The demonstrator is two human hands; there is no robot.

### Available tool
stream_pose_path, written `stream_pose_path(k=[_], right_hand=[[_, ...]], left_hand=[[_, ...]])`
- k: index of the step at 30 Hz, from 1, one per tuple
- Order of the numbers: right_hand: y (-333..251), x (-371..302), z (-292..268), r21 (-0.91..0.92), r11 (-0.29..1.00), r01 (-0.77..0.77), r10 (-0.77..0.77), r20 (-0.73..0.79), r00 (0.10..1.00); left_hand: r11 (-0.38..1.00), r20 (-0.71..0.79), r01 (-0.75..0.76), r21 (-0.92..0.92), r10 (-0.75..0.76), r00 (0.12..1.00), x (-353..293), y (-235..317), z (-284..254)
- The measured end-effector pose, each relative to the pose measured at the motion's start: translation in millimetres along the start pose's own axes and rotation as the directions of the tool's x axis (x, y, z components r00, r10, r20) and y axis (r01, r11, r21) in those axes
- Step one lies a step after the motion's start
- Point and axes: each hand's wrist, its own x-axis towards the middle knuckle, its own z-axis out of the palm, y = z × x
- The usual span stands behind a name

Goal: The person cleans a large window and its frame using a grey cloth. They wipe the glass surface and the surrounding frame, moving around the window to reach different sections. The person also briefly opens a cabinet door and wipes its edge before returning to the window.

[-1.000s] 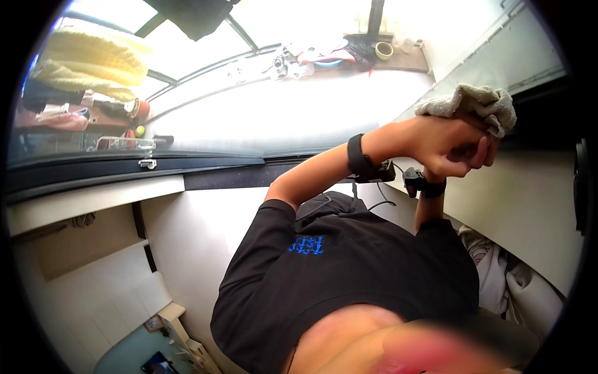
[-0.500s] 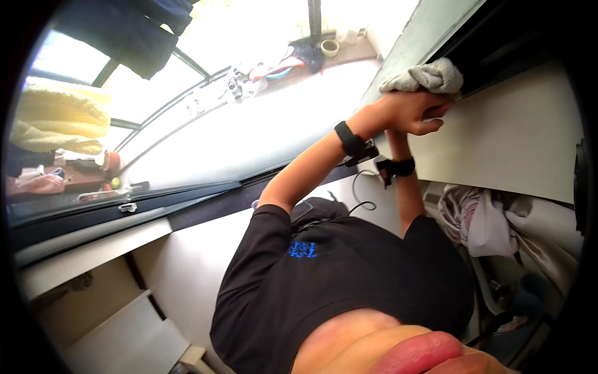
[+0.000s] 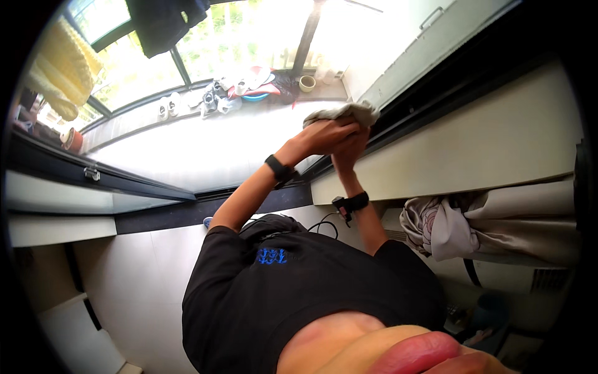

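A light grey cloth (image 3: pixel 349 111) is bunched up at the dark frame of the doorway, in front of my chest and raised. My left hand (image 3: pixel 325 136) is closed on its near side, fingers bent over the fabric. Close against it, my right hand (image 3: pixel 352 148) comes up from below and is closed at the cloth's right part; the left hand partly covers its fingers. The cloth lies beside the dark door frame (image 3: pixel 405 115), at the end of the pale panel. Each wrist wears a black strap.
Beyond the doorway, shoes (image 3: pixel 168 107), a pale pot (image 3: pixel 307 83) and bags line a window ledge. Dark clothing (image 3: pixel 163 25) and a yellow towel (image 3: pixel 65 68) hang left. A glass door panel (image 3: pixel 62 193) stands left. A knotted satin curtain (image 3: pixel 445 227) hangs right.
Both hands and the cloth have moved left and slightly down along the dark frame. The right hand, mostly hidden before, now shows more. The view has shifted, bringing more of the window ledge in.
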Motion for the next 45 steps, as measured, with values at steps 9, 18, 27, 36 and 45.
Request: stream_pose_path(k=[9, 18, 27, 36, 45], right_hand=[[-116, -16, 71, 0.312, 0.95, 0.013, -0.098, 0.256, 0.962], [-251, -34, 158, 0.482, 0.834, -0.271, -0.087, 0.598, 0.797], [-408, -76, 295, 0.542, 0.479, -0.69, -0.415, 0.833, 0.366], [-421, -102, 331, 0.546, 0.4, -0.736, -0.421, 0.823, 0.382], [-422, -79, 288, 0.47, 0.275, -0.839, -0.33, 0.865, 0.377]], left_hand=[[0.964, -0.286, 0.086, 0.251, -0.011, 0.958, -141, -1, -88], [0.511, -0.697, 0.623, 0.592, -0.064, 0.715, -281, 27, -182], [0.42, -0.914, 0.874, 0.244, -0.202, 0.352, -414, 7, -305], [0.465, -0.885, 0.836, 0.293, -0.199, 0.421, -434, 2, -317], [0.561, -0.874, 0.819, 0.118, -0.332, 0.354, -381, 45, -336]])
